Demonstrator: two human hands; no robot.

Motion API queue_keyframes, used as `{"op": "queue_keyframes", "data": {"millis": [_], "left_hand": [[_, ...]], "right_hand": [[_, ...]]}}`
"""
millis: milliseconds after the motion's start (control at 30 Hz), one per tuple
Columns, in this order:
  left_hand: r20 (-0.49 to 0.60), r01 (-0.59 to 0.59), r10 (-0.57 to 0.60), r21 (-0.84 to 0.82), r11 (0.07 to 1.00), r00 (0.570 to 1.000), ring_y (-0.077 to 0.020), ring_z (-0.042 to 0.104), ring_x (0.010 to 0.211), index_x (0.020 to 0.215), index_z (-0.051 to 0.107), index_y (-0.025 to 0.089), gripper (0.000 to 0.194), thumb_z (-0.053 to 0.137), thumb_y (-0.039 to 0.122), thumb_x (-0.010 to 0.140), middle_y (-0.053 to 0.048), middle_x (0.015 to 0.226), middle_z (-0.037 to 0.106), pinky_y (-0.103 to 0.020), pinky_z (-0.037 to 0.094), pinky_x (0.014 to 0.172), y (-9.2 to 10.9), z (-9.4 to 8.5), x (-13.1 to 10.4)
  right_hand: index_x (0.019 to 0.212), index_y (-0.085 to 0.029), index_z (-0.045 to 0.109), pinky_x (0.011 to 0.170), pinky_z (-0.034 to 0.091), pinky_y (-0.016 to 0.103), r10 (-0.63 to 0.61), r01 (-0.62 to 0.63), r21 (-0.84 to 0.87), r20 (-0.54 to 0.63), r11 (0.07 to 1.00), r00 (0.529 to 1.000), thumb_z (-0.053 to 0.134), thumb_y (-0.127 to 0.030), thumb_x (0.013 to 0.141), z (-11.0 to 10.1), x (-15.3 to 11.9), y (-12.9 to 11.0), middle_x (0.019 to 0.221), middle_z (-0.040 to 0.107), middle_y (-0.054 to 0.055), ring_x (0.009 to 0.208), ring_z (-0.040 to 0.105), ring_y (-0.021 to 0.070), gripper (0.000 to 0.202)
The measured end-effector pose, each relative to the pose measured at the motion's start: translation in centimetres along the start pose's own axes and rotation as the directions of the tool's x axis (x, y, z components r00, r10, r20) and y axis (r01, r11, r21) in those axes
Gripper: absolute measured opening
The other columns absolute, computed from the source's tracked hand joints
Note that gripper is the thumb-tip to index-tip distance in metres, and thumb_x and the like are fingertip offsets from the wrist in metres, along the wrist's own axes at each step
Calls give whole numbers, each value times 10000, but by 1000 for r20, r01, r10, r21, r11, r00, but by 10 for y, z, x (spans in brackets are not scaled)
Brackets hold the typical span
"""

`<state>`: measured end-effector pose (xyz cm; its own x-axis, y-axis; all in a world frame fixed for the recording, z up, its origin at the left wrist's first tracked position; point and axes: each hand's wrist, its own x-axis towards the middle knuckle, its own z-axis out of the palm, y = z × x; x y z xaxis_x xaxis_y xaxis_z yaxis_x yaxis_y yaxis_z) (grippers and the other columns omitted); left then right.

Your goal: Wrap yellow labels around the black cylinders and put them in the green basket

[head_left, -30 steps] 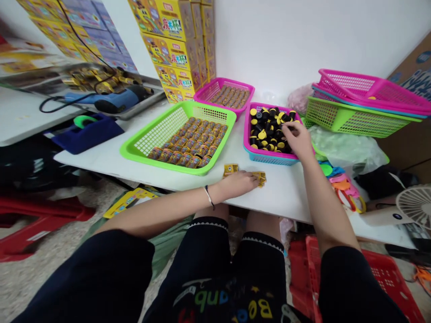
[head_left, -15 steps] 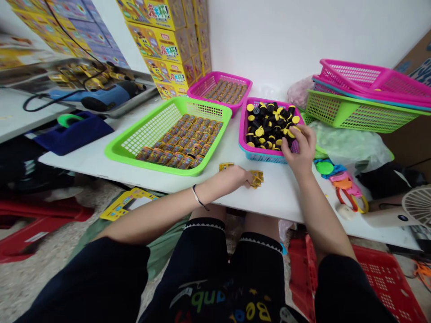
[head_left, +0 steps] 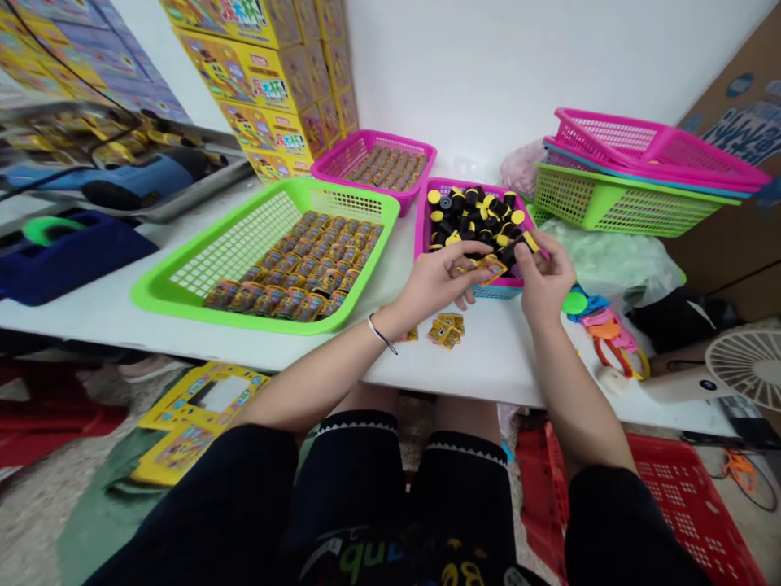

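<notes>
My left hand (head_left: 434, 281) pinches a small printed yellow label (head_left: 493, 272) at the front of a pink basket (head_left: 421, 218). In my right hand (head_left: 546, 277) is a black cylinder with a yellow end (head_left: 516, 251), held tilted close to the label. Loose black cylinders with yellow ends (head_left: 479, 213) fill the pink basket, which sits in a blue one. Below my hands, a small pile of yellow labels (head_left: 447, 330) lies on the white table (head_left: 488, 366). More labels (head_left: 410, 334) are partly hidden by my left wrist.
A green basket (head_left: 176, 303) at left holds rows of labelled cylinders (head_left: 293, 273); another pink basket (head_left: 323, 168) behind holds more. Yellow boxes (head_left: 262, 77) are stacked at the back. Stacked baskets (head_left: 634, 199) and a white fan (head_left: 744, 366) stand at right, a tape dispenser (head_left: 79, 252) at far left.
My left hand has lifted a label from the table and moved up to my right hand. My right hand has taken a black cylinder from the basket. The view has shifted slightly.
</notes>
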<state>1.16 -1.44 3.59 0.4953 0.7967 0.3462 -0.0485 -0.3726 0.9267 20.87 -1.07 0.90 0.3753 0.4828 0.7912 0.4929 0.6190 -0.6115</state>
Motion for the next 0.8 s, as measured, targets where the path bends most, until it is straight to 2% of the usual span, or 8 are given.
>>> {"op": "queue_keyframes", "data": {"millis": [100, 200, 333, 433, 600, 733, 800], "left_hand": [[66, -19, 14, 73, 997, 998, -141, 719, 598, 1539, 312, 248, 658, 592, 390, 960, 25, 709, 708, -189, 543, 500, -13, -4, -5], [127, -67, 43, 191, 979, 991, -160, 736, 665, 1581, 194, 241, 671, 510, 351, 1000, -15, 807, 747, -243, 591, 627, -19, -8, -12], [164, -174, 118, 388, 905, 979, -165, 713, 661, 1558, 236, 201, 660, 516, 252, 962, -32, 865, 747, -276, 582, 694, -29, -9, -16], [145, -229, 183, 433, 872, 972, -152, 705, 693, 1549, 269, 198, 638, 496, 226, 954, -34, 888, 743, -261, 568, 724, -37, -8, -16], [74, -130, 111, 360, 924, 991, -142, 675, 639, 1586, 212, 237, 667, 492, 322, 986, -19, 866, 723, -255, 564, 689, -38, -8, -15], [60, -145, 134, 270, 952, 989, -175, 723, 860, 1562, 239, 253, 610, 463, 321, 999, -49, 1018, 730, -266, 580, 764, -38, -9, -15], [73, -163, 151, 220, 962, 986, -172, 721, 914, 1548, 253, 271, 583, 453, 313, 1002, -57, 1098, 722, -268, 583, 778, -42, -9, -13]], "right_hand": [[1119, -232, 685, 899, 636, 433, 159, -159, 86, -5, 984, 987, 653, -609, 852, -2, -1, -2, 1063, 743, 67, 967, 738, 211, 463], [1097, -252, 698, 891, 643, 435, 207, -213, 137, 62, 967, 976, 644, -634, 845, -2, -4, -8, 1061, 760, 52, 971, 748, 216, 460], [1045, -260, 692, 831, 657, 399, 201, -229, 168, 168, 959, 965, 662, -629, 839, 2, -9, -15, 1018, 773, 42, 941, 758, 209, 424], [1023, -268, 678, 750, 663, 371, 230, -270, 219, 192, 938, 954, 677, -637, 822, 5, -10, -18, 948, 773, 22, 870, 763, 198, 420], [999, -268, 683, 731, 664, 362, 259, -301, 200, 209, 933, 943, 696, -672, 787, 4, -10, -18, 928, 779, 19, 847, 765, 195, 456], [995, -271, 724, 803, 656, 363, 235, -299, 226, 271, 927, 933, 767, -570, 781, 3, -12, -22, 964, 796, 13, 855, 767, 181, 370], [973, -273, 740, 762, 646, 316, 193, -264, 243, 282, 933, 940, 822, -489, 757, 3, -14, -24, 965, 799, 7, 834, 761, 160, 316]]}}
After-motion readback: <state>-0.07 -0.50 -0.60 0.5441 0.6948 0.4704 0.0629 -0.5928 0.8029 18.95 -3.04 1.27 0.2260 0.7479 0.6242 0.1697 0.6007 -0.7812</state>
